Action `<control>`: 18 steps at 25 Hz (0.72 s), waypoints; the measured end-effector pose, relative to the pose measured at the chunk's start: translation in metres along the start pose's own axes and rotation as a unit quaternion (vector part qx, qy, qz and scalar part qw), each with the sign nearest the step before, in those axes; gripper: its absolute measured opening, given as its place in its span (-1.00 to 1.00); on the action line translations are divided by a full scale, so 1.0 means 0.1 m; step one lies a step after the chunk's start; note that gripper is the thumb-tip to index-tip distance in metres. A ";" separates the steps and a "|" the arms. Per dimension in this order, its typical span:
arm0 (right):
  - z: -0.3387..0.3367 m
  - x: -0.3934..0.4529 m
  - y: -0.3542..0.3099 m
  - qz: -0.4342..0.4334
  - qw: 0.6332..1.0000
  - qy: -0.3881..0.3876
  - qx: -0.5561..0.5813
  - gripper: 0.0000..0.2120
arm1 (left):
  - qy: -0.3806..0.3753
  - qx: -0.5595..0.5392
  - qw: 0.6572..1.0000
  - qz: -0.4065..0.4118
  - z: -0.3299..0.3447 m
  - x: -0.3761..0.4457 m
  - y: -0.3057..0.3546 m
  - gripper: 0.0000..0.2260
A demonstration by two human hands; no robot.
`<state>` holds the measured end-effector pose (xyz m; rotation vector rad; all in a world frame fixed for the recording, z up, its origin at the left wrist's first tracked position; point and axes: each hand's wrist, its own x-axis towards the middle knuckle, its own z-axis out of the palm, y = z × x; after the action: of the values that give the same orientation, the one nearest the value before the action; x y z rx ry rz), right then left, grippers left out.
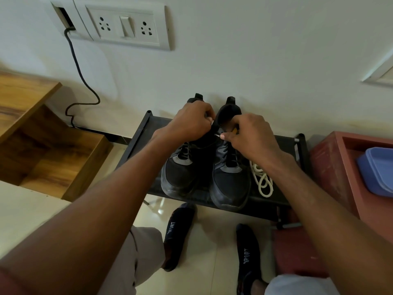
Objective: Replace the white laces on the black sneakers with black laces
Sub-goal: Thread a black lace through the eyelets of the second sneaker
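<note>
Two black sneakers stand side by side on a low black rack (282, 143) against the wall, toes toward me. The left sneaker (180, 177) and the right sneaker (230, 184) both show dark laces through their eyelets. My left hand (189, 122) is curled over the top of the left sneaker and pinches a black lace end next to the right sneaker's tongue. My right hand (251, 137) is curled at the right sneaker's collar, thumb pointing left, gripping the other lace end. A loose bundle of white laces (262, 179) lies on the rack to the right of the sneakers.
A wooden shelf unit (42, 133) stands on the left, with a black cable (80, 77) running down from a wall socket plate (127, 28). A red-brown cabinet (340, 167) holding a blue lidded box (378, 169) is on the right. My socked feet (178, 235) stand on the tiled floor below the rack.
</note>
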<state>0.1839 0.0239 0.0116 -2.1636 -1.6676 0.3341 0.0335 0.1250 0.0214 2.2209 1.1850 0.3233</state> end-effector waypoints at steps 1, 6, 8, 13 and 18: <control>-0.01 -0.01 -0.01 -0.005 1.000 -0.005 -0.003 -0.59 | -0.002 0.000 1.000 0.000 0.00 0.00 -0.01 -0.79; -0.07 -0.02 -0.05 0.019 0.994 -0.029 -0.102 -0.73 | -0.012 0.005 1.000 -0.002 0.00 -0.01 -0.03 -0.79; -0.10 -0.02 -0.08 0.029 0.997 0.004 -0.075 -0.78 | -0.014 0.008 1.000 -0.003 0.00 -0.01 -0.02 -0.79; -0.32 0.01 -0.20 0.097 0.879 0.046 0.464 -0.83 | -0.008 -0.001 1.000 -0.006 -0.02 -0.03 0.00 -0.78; -0.40 0.02 -0.21 0.055 0.827 0.025 0.559 -0.81 | -0.058 -0.080 0.995 0.005 -0.03 -0.04 0.02 -0.85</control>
<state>0.1827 0.0239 0.0567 -1.3102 -0.8763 0.9790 0.0318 0.1222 0.0252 2.0780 1.0485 0.2791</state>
